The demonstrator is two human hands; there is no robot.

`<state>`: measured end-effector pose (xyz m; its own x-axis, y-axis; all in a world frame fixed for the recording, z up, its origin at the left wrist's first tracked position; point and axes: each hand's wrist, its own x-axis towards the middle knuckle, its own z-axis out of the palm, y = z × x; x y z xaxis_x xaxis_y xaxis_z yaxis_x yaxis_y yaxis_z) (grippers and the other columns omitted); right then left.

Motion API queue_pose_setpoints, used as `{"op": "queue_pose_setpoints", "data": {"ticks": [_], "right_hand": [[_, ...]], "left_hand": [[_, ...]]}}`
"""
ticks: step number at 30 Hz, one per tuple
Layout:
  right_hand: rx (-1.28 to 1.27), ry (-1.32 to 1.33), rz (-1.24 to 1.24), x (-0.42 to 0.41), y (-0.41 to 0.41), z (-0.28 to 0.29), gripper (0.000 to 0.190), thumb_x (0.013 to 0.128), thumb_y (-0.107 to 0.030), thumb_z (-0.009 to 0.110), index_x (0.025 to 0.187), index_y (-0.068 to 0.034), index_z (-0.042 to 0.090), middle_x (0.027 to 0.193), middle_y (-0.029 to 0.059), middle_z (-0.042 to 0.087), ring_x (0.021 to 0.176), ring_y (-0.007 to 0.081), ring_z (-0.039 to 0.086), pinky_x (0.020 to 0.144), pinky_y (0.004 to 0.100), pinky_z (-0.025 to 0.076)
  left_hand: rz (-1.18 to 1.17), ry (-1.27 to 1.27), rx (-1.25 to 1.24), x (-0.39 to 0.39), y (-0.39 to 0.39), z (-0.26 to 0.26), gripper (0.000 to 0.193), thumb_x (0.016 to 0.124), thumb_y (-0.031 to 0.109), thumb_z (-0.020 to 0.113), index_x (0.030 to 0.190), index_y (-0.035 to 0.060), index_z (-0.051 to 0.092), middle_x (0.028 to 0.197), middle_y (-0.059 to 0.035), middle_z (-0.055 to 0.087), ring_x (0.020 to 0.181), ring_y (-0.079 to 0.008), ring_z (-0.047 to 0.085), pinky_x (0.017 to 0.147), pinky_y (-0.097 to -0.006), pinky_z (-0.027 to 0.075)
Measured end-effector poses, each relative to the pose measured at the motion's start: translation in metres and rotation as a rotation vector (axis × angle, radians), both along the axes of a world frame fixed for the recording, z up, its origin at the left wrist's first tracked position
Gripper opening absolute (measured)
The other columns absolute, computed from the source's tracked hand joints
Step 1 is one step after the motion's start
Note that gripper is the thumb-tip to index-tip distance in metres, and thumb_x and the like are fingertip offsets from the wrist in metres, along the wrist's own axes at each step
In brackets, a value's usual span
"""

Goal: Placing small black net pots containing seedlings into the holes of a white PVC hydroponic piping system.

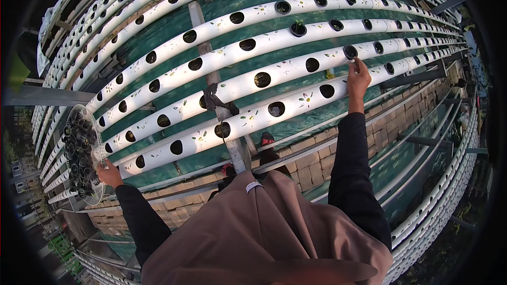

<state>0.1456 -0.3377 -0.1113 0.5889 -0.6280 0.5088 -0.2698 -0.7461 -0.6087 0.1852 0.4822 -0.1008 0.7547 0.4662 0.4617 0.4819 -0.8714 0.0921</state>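
Note:
At the left, my left hand [109,173] grips the rim of a white plastic mesh basket [97,142], which holds many small black net pots [81,154]. My right hand [358,73] reaches out to the right, its fingertips at the near edge of a black net pot [350,52] seated in a hole of a white hydroponic pipe [289,67]. Whether the fingers grip that pot's rim cannot be made out. Another black net pot with a green seedling [298,27] sits in the pipe beyond. Nearer to me, a pipe [253,116] has several uncovered round holes.
Rows of white pipes rest on a metal support beam [233,150], with dark cloth [216,101] tied around it. Green sheeting [253,0] lies beneath. Metal rails and a brick path [309,166] run close to my feet. More pipes [435,206] stand at the right.

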Motion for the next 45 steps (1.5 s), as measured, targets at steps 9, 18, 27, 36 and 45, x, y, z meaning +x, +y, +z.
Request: {"op": "queue_pose_setpoints", "data": {"ticks": [9,18,27,36,45], "right_hand": [[0.037,-0.100,-0.033,-0.008,0.039,0.008,0.029,0.081,-0.006,0.059,0.109,-0.001,0.058,0.097,0.0155,0.063,0.078,0.0238,0.063,0.068,0.0323,0.050],[0.157,-0.158,0.188,0.008,0.136,0.029,0.024,0.086,-0.008,0.056,0.108,0.002,0.058,0.096,0.0135,0.062,0.078,0.0178,0.061,0.069,0.0282,0.050],[0.279,-0.106,0.468,0.021,0.253,0.056,0.023,0.086,-0.008,0.057,0.107,0.001,0.059,0.094,0.0098,0.064,0.076,0.0122,0.060,0.071,0.0247,0.048],[0.367,-0.017,0.937,0.021,0.410,0.075,0.020,0.084,-0.007,0.059,0.102,0.001,0.061,0.094,0.0108,0.063,0.083,0.0168,0.060,0.071,0.0282,0.048],[-0.011,0.094,1.384,0.040,0.582,0.092,0.015,0.073,-0.014,0.069,0.079,-0.001,0.063,0.079,0.0131,0.060,0.074,0.0298,0.058,0.061,0.0370,0.046]], "left_hand": [[-0.080,-0.159,-0.149,-0.003,-0.007,0.011,0.023,0.085,0.020,0.056,0.089,-0.0021,0.061,0.085,-0.0172,0.062,0.076,-0.0328,0.059,0.067,-0.0421,0.045],[-0.218,-0.288,-0.350,-0.037,-0.077,0.023,0.019,0.083,0.016,0.059,0.087,-0.0030,0.060,0.082,-0.0155,0.057,0.076,-0.0313,0.055,0.068,-0.0403,0.043],[-0.361,-0.243,-0.461,-0.082,-0.135,0.038,0.024,0.080,0.020,0.061,0.095,0.0020,0.057,0.090,-0.0128,0.054,0.089,-0.0321,0.048,0.083,-0.0434,0.032],[-0.472,-0.129,-0.646,-0.117,-0.147,0.052,0.030,0.080,0.023,0.062,0.102,0.0037,0.054,0.097,-0.0119,0.051,0.096,-0.0308,0.047,0.088,-0.0491,0.029],[-0.667,-0.064,-0.654,-0.137,-0.129,0.076,0.041,0.081,0.020,0.062,0.112,-0.0045,0.049,0.112,-0.0203,0.049,0.103,-0.0354,0.047,0.091,-0.0409,0.034]]}}
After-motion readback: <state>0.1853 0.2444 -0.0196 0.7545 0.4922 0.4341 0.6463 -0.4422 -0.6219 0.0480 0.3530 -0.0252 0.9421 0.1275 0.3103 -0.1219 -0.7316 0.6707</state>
